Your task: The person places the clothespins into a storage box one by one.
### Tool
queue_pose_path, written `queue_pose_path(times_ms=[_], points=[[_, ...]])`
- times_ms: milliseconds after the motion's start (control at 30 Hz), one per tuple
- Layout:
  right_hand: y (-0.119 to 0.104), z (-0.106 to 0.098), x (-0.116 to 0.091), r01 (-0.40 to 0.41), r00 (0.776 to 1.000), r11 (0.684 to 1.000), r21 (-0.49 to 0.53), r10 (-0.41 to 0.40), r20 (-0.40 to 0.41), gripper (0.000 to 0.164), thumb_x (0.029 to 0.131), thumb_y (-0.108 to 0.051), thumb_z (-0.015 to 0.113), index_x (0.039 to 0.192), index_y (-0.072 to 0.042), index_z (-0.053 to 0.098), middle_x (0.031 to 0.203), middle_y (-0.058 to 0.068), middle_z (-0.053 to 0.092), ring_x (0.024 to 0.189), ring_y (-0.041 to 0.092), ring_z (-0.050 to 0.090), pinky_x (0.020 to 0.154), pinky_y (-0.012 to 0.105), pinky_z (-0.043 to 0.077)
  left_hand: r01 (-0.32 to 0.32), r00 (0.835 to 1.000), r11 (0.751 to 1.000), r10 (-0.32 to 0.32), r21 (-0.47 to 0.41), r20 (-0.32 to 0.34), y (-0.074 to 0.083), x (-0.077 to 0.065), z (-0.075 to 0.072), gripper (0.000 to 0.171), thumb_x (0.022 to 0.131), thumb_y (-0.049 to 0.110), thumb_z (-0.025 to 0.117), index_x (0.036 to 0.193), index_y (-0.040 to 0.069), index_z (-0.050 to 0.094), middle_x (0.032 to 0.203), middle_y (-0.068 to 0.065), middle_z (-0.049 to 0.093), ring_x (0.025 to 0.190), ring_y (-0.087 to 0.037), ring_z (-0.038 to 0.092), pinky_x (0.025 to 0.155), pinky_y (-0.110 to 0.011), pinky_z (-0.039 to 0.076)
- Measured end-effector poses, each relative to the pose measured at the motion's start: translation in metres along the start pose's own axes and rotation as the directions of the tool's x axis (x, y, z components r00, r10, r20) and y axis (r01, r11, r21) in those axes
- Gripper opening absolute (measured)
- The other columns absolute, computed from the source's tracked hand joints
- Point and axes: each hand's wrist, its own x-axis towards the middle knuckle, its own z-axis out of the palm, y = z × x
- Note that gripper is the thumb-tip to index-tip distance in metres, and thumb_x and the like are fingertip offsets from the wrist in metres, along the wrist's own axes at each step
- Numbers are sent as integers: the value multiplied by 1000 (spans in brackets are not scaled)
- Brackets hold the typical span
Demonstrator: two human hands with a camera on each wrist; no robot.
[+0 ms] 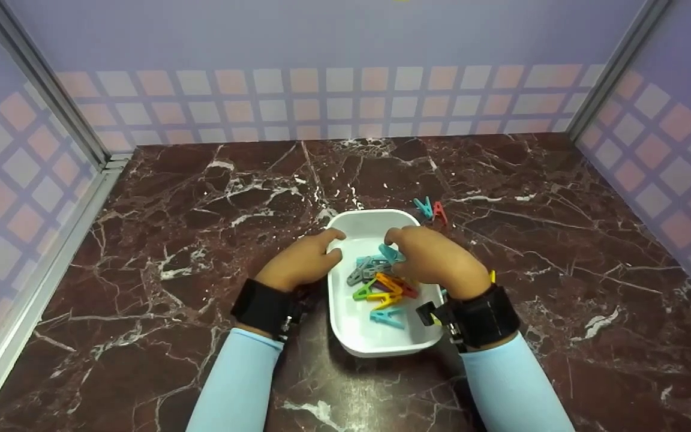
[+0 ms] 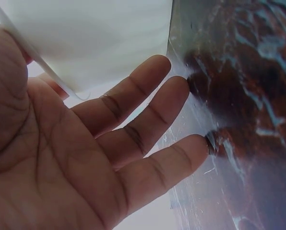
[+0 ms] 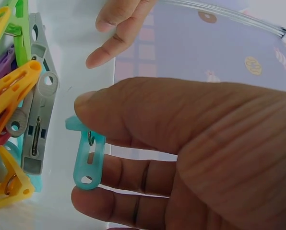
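A white plastic tub (image 1: 345, 339) holds a pile of colourful clothespins (image 1: 381, 282). My left hand (image 1: 300, 261) rests at its left rim, thumb and index finger reaching over the inside. Its other fingers (image 2: 148, 120) extend fairly straight outside the wall, tips close to the tabletop. Over the tub, my right hand (image 1: 435, 258) pinches a turquoise clothespin (image 3: 89, 160) below the thumb. Grey clothespins (image 3: 35, 124), an orange clothespin (image 3: 11, 93) and a green clothespin (image 3: 20, 33) lie beside it. Nearer the front is a light blue clothespin (image 1: 387, 318).
Beyond the tub's far right corner, a blue clothespin (image 1: 424, 207) and a red clothespin (image 1: 439, 213) lie on the dark red marbled tabletop (image 1: 201, 198). Checkered purple panels (image 1: 345, 99) stand at the back and both sides. My right forearm partly hides something yellow.
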Motion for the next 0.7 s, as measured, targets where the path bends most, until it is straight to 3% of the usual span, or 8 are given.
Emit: queue_pose_path(times_ms=[700], points=[[-6,10,3,36,999,998,-49,-36,-2,37,87,-14,73,121,-3,62,103,11,64,87,26,57,83,44,49,4,1000,1000,-4,-12,1,0,0,0,46,101,25,46,144,12,48,129,-13,61,105,-26,58,97,-43,44]])
